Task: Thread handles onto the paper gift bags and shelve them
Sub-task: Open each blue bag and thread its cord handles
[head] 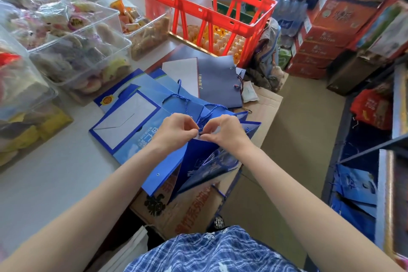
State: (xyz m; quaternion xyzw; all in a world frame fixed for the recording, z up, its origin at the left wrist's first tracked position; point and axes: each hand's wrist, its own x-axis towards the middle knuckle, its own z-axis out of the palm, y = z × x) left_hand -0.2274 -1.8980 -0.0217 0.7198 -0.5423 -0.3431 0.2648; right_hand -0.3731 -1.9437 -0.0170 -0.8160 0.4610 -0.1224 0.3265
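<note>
A: Setting, largest item first?

B: White surface (55,174) ran along the left, carrying clear tubs of snacks (72,35). A red crate (198,6) stood at its far end, and a cardboard box (194,207) sat against its near edge.

A: Bags?

B: Flat blue gift bags (132,115) were fanned across the surface, with a grey-blue one (218,81) beyond them. The bag in work (194,161), dark blue, lay partly opened over the box edge, directly beneath both hands.

A: Hands?

B: Left hand (174,130) and right hand (225,130) met at the bag's top edge. Fingers of both were curled, pinching the blue cord handle (204,115) where it rose in a loop. Whether the cord end had passed through the hole could not be told.
</note>
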